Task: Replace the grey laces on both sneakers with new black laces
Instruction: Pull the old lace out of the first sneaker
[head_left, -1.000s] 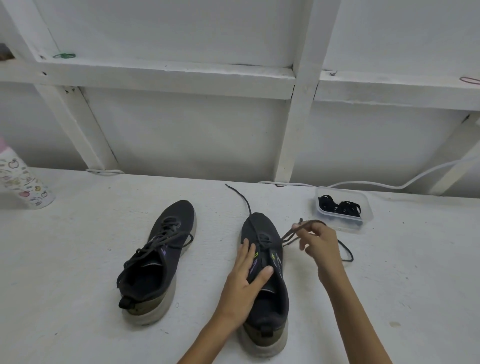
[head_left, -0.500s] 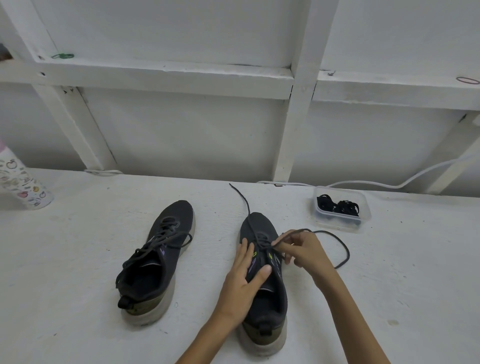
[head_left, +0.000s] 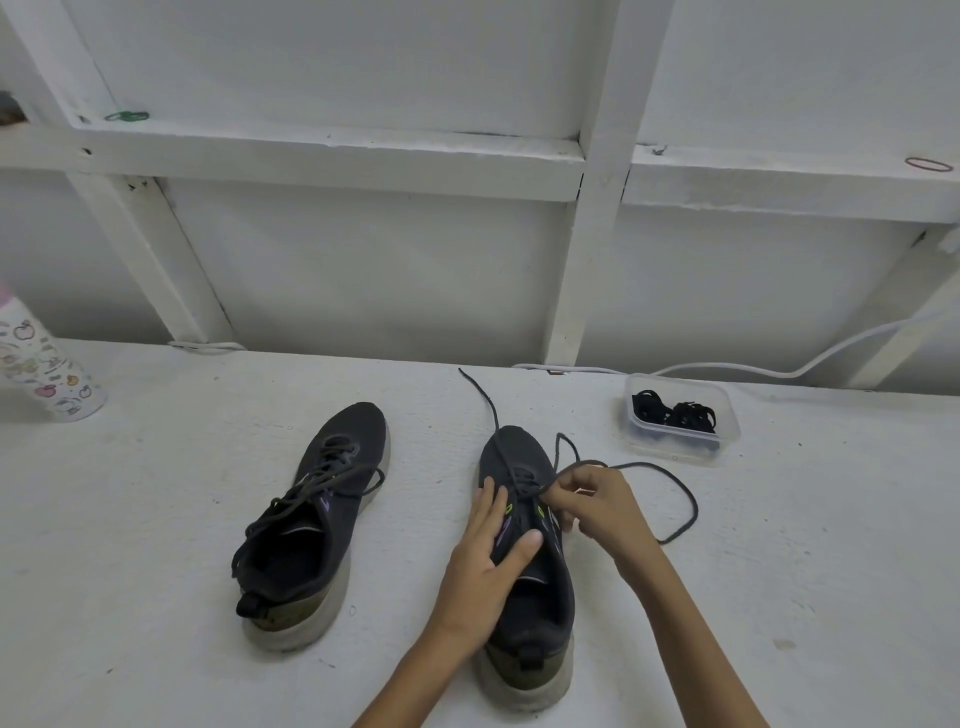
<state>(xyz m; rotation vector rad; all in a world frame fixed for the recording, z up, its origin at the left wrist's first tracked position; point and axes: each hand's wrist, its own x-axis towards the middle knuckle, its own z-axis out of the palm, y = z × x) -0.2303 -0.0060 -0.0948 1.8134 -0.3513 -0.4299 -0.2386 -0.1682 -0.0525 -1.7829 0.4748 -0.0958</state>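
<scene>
Two dark sneakers with pale soles stand toe-away on the white table. The left sneaker (head_left: 311, 525) is fully laced in grey. The right sneaker (head_left: 524, 587) has its grey lace (head_left: 675, 483) mostly loosened; one end trails past the toe, the other loops to the right. My left hand (head_left: 488, 561) rests flat on the right sneaker's tongue and side, thumb across it. My right hand (head_left: 597, 506) pinches the grey lace at the eyelets near the toe. New black laces (head_left: 675, 413) lie in a clear plastic tub (head_left: 680, 452) at the back right.
A patterned bottle (head_left: 47, 374) stands at the far left edge of the table. A white cable (head_left: 779, 370) runs along the back wall behind the tub. White beams and a shelf rise behind the table.
My right hand came down and left from a raised pull to the eyelets near the toe. The loose lace loop dropped onto the table to the right. My left hand stayed put.
</scene>
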